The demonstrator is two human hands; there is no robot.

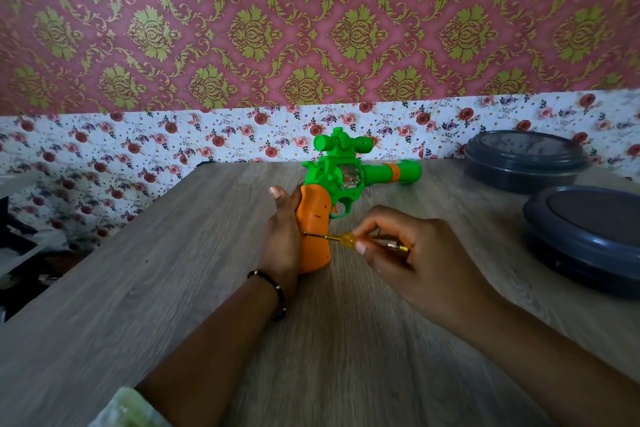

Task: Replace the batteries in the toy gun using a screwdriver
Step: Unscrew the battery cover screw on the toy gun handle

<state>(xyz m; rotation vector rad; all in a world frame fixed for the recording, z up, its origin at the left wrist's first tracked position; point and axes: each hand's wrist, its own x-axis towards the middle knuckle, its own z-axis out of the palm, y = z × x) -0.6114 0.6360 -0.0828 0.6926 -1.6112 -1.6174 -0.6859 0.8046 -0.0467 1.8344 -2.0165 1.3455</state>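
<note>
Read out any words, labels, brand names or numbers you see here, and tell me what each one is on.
No readable text in this view.
Toy gun: no lettering visible on the green body or the orange grip held by the left hand.
Screwdriver in the right hand: no marking legible on its yellow handle.
Two grey lidded containers: no labels visible.
Wallpaper: patterns only.

The left hand (pixel 282 239) grips the orange handle of the green toy gun (pixel 341 180) on the wooden table (pixel 173 288); the right hand (pixel 408 253) pinches a yellow-handled screwdriver (pixel 346 238), tip against the handle; two grey lidded containers (pixel 526 159) sit right.
</note>
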